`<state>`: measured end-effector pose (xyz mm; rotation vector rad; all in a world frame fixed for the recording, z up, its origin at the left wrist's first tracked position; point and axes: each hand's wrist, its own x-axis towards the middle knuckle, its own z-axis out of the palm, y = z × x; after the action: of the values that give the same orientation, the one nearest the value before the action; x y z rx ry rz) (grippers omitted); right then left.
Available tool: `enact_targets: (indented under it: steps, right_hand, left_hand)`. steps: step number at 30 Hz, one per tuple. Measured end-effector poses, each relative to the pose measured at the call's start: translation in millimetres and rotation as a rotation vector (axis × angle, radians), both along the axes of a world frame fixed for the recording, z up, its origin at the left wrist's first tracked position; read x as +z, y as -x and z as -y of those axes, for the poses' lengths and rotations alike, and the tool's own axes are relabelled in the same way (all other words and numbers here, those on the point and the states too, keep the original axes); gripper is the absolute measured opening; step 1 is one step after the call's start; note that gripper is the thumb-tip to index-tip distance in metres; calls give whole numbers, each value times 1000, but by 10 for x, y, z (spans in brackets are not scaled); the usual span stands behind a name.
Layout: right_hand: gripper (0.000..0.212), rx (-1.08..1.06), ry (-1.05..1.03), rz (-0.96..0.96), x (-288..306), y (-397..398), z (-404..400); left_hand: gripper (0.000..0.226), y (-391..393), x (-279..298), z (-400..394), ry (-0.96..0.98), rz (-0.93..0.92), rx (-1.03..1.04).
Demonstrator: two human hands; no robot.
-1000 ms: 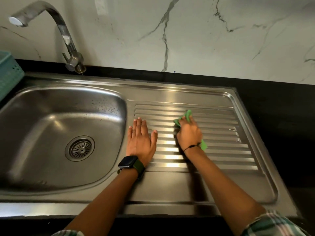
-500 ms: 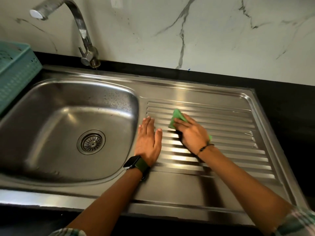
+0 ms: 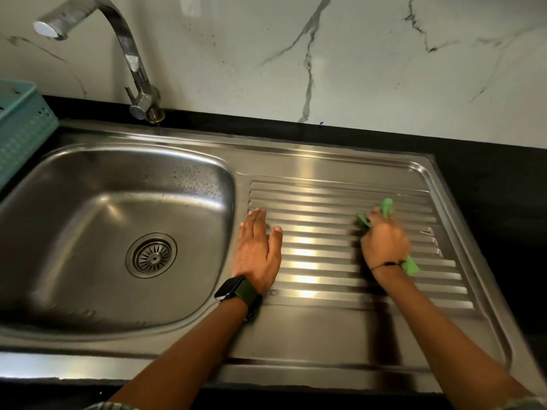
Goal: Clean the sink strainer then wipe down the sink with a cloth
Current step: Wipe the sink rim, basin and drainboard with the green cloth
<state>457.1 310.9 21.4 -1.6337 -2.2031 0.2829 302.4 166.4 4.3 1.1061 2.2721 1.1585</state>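
Observation:
The steel sink (image 3: pixel 88 220) has a round strainer (image 3: pixel 151 255) seated in its drain. To its right lies the ribbed drainboard (image 3: pixel 319 232). My left hand (image 3: pixel 259 251), with a watch on the wrist, rests flat on the drainboard's left edge, fingers straight. My right hand (image 3: pixel 384 242) grips a green cloth (image 3: pixel 387 207) and presses it on the ribs toward the drainboard's right side. Green ends of the cloth stick out above the fingers and below the wrist.
A curved steel tap (image 3: pixel 130 63) rises behind the bowl. A teal plastic basket (image 3: pixel 20 128) stands at the far left. Black countertop (image 3: pixel 488 179) surrounds the sink, with a white marble wall (image 3: pixel 355 54) behind.
My right hand has slid the cloth to the right across the ribs, away from my left hand. The left hand has stayed flat in place. The view has shifted slightly.

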Motion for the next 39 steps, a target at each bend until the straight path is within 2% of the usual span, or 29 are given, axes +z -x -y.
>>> enact_targets:
  steps: [3, 8, 10, 14, 18, 21, 26, 29, 39]
  right_hand:
    - [36, 166, 19, 47, -18, 489, 163]
    - [32, 616, 74, 153, -114, 1532, 335]
    - [35, 734, 72, 198, -101, 1675, 324]
    - [41, 796, 32, 247, -44, 1462, 137]
    - [44, 695, -56, 171, 8, 1014, -61]
    - [46, 526, -110, 95, 12, 441, -272]
    - [38, 165, -80, 178, 5, -322, -648]
    - [28, -64, -57, 172, -15, -350, -726]
    - [23, -418, 38, -39, 77, -10, -1052]
  left_hand:
    - [67, -3, -13, -9, 16, -1, -1]
    - [66, -12, 27, -19, -29, 45, 58]
    - [66, 2, 61, 4, -51, 109, 99]
    - [65, 9, 66, 50, -21, 45, 25]
    - [65, 26, 59, 67, -7, 24, 7]
    - [66, 33, 50, 80, 21, -3, -11]
    - [60, 43, 31, 7, 132, -109, -93]
    - [60, 105, 62, -94, 164, -176, -143]
    - [63, 303, -12, -344, 208, -301, -229]
